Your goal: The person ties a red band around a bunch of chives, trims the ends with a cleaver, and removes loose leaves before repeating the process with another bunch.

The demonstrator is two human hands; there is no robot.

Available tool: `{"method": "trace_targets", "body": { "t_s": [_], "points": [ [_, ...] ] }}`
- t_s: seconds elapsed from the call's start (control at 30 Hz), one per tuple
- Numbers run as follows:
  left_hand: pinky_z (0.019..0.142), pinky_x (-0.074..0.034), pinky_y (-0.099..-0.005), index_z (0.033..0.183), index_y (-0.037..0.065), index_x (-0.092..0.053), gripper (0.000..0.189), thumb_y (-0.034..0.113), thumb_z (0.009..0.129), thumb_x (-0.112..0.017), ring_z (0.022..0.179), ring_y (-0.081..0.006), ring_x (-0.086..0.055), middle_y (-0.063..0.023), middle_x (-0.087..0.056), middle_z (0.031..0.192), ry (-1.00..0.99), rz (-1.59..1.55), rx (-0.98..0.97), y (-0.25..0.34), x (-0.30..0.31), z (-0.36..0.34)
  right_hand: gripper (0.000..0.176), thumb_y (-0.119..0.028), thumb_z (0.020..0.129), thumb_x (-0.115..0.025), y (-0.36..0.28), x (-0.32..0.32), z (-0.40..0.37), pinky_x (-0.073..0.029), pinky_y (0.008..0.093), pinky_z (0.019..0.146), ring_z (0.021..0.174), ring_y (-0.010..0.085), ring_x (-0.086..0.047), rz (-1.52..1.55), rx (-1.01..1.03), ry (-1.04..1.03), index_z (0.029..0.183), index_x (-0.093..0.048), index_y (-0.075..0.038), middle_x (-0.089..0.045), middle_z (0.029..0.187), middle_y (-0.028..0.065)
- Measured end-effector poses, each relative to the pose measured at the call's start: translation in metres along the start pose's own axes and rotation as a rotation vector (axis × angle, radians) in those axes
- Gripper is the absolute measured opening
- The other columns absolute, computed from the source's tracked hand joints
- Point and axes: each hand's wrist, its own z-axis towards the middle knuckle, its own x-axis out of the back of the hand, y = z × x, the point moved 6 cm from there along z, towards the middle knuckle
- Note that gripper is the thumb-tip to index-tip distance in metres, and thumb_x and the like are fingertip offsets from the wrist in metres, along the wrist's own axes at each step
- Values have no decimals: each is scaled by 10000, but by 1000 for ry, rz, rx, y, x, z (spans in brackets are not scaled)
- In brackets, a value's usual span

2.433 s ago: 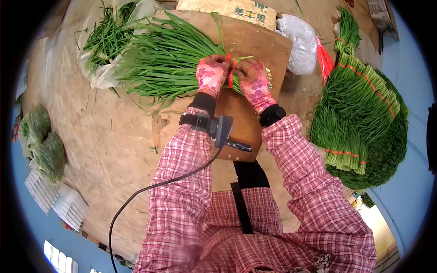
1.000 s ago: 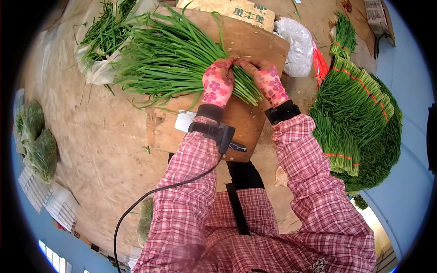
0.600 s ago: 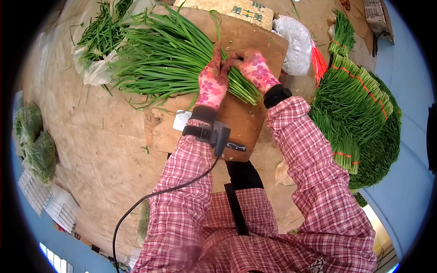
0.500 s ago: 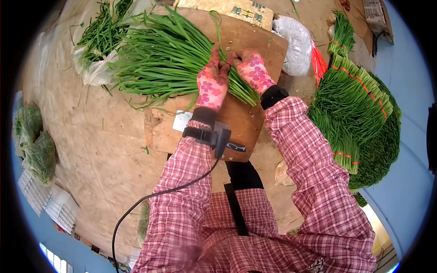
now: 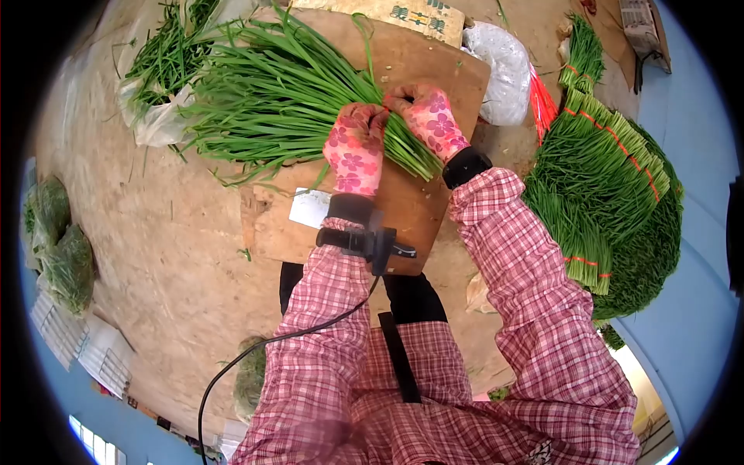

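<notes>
A loose bunch of garlic chives lies across a wooden board, leaves fanned to the left and stems toward the lower right. My left hand, in a pink flowered glove, is closed over the near side of the stems, fingers curled in a pinch. Beside it, my right hand, gloved alike, is also closed, its fingertips pinched at the far side of the stems. The fingertips nearly meet; what is between them is too small to make out. A black-handled knife lies partly hidden beyond my left wrist.
Tied chive bundles are piled at the right. Red strips hang by a white plastic bag. Loose chives sit on plastic at the upper left. A white card lies on the board; filled bags stand far left.
My left hand has drawn slightly down and left, and its fingers, which pointed upward, are now curled in. My right hand has stayed nearly still. The chives remain in place.
</notes>
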Motion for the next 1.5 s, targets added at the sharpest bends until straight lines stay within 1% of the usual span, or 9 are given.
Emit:
{"method": "trace_targets", "body": {
  "t_s": [0.63,0.8,0.93,1.07,1.1,1.17,1.23,1.4,1.5],
  "points": [
    [671,-511,-324,911,52,-695,79,63,835,-676,746,-262,-667,-96,-698,901,-108,-118,-224,7,0,14,213,-164,876,-680,3,1,-4,-510,327,710,768,199,-674,70,1,88,1011,-713,-2,-715,849,150],
    [541,-463,-254,890,0,-648,139,135,922,-649,585,-97,-603,-42,-653,705,-445,-436,159,7,-16,29,188,-93,884,-618,7,6,3,-519,306,732,802,193,-684,144,4,9,1004,-712,18,-726,875,139],
    [564,-462,-268,820,7,-612,175,151,896,-675,555,-119,-552,-56,-628,671,-409,-227,22,-2,-19,39,185,-102,876,-606,4,4,0,-524,336,720,793,240,-696,112,18,64,971,-722,6,-726,853,147],
    [594,-474,-278,801,24,-594,146,123,880,-666,583,-134,-573,-58,-638,699,-370,-236,-4,-15,-13,15,221,-186,888,-611,29,4,6,-526,370,731,817,299,-697,-398,101,151,971,-731,-20,-719,867,175],
    [648,-503,-362,834,37,-589,111,102,851,-678,688,-292,-650,-117,-658,743,-399,-251,49,-26,-14,8,244,-224,900,-608,43,8,10,-526,381,736,833,316,-695,-682,196,209,976,-733,-29,-715,874,185],
    [631,-499,-295,844,35,-602,101,109,885,-657,638,-156,-625,-61,-660,749,-305,-231,-62,-30,-13,0,267,-248,917,-599,69,22,16,-525,382,739,842,313,-694,10,-85,221,989,-730,-27,-711,879,187],
    [618,-507,-300,855,41,-604,82,96,880,-661,631,-167,-640,-62,-675,785,-229,-185,-204,-18,-10,4,266,-255,920,-618,30,26,-11,-519,367,777,866,297,-692,-23,4,184,1028,-718,-34,-715,919,166],
    [649,-512,-325,873,52,-615,68,89,875,-672,703,-247,-657,-84,-692,900,-286,-340,-149,-23,-17,3,231,-207,881,-667,-14,25,-21,-514,336,781,879,246,-691,-111,227,138,1031,-716,-39,-721,926,142],
    [612,-506,-315,877,56,-619,66,88,873,-676,657,-219,-651,-74,-695,897,-292,-320,-130,-21,-14,1,238,-197,871,-678,-9,1,-7,-513,332,784,884,244,-688,-42,48,-172,1040,-710,-32,-720,930,144]
  ]
}}
